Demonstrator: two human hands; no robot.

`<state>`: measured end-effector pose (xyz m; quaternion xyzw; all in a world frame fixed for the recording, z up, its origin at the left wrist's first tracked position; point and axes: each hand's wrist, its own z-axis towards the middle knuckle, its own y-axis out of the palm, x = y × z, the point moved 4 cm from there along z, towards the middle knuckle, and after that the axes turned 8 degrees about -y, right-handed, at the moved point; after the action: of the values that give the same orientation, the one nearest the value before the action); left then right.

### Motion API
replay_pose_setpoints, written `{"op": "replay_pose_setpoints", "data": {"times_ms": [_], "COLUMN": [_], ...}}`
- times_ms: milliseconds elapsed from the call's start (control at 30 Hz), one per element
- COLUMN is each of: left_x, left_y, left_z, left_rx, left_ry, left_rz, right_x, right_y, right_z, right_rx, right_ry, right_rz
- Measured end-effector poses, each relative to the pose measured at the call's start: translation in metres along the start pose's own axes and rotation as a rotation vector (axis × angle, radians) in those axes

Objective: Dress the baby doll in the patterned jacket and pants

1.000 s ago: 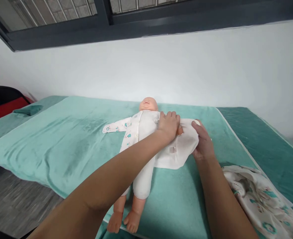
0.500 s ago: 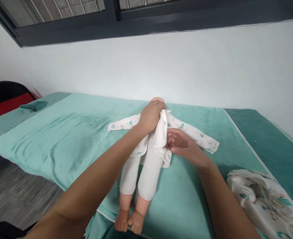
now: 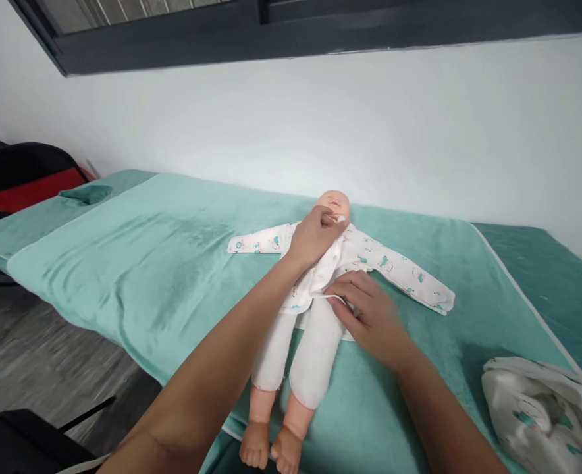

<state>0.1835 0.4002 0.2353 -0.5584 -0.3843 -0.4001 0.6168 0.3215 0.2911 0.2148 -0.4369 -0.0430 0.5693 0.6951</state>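
Shirt edge (image 3: 322,291) between right-hand fingers (image 3: 354,289)

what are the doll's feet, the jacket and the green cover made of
The doll's feet look like smooth, matte vinyl or plastic, with moulded toes. The jacket seems matte, cotton-like cloth: thin, limp and printed. The green cover is probably velvety plush, given its brushed, darker patches.

Bare left hand (image 3: 317,240), bare right hand (image 3: 370,319)
The left forearm (image 3: 222,352), toward seven o'clock, is uncovered to the elbow (image 3: 153,438), where a faint crease crosses it; the right forearm (image 3: 442,408), between four and five o'clock, is likewise bare and narrows to the wrist (image 3: 403,355)
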Motion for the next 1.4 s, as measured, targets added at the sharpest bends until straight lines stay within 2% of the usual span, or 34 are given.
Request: {"op": "replay_pose_setpoints", "data": {"times_ms": [167,267,367,567,667,833,933,1067,1167,1267,1333,1400], "left_x": [0.002,0.002,0.004,0.005,0.002,-0.008,-0.011,-0.013,-0.014,-0.014,-0.013,-0.012], "left_y": [0.002,0.003,0.005,0.011,0.009,0.003,0.001,0.002,0.0,-0.002,-0.002,-0.001], "left_z": [0.001,0.0,-0.002,-0.001,0.001,0.004,0.005,0.006,0.007,0.004,0.001,-0.002], "left_rx": [-0.003,-0.002,0.006,0.02,0.044,0.079,0.054,-0.013,-0.001,-0.001,-0.038,-0.074], "left_ry": [0.04,0.068,0.088,0.113,0.113,0.059,0.064,0.065,0.088,0.106,0.115,0.135], "left_rz": [0.138,0.173,0.252,0.418,0.308,-0.002,-0.134,-0.152,-0.151,-0.131,-0.076,-0.029], "right_x": [-0.003,-0.002,-0.004,-0.011,-0.013,-0.013,-0.012,-0.011,-0.012,-0.011,-0.007,0.002], "right_y": [-0.006,-0.006,-0.002,0.008,0.009,0.008,0.006,0.006,0.004,0.0,-0.004,-0.009], "right_z": [0.001,0.0,0.001,0.002,0.001,-0.001,-0.001,-0.002,-0.001,-0.001,-0.002,-0.005], "right_rx": [0.004,-0.02,-0.069,-0.135,-0.12,-0.124,-0.125,-0.137,-0.156,-0.16,-0.11,0.006], "right_ry": [0.042,0.086,0.078,-0.065,-0.072,-0.069,-0.089,-0.077,-0.036,0.071,0.166,0.269], "right_rz": [0.298,0.349,0.292,0.025,-0.031,-0.021,0.03,0.098,0.196,0.33,0.436,0.538]}}
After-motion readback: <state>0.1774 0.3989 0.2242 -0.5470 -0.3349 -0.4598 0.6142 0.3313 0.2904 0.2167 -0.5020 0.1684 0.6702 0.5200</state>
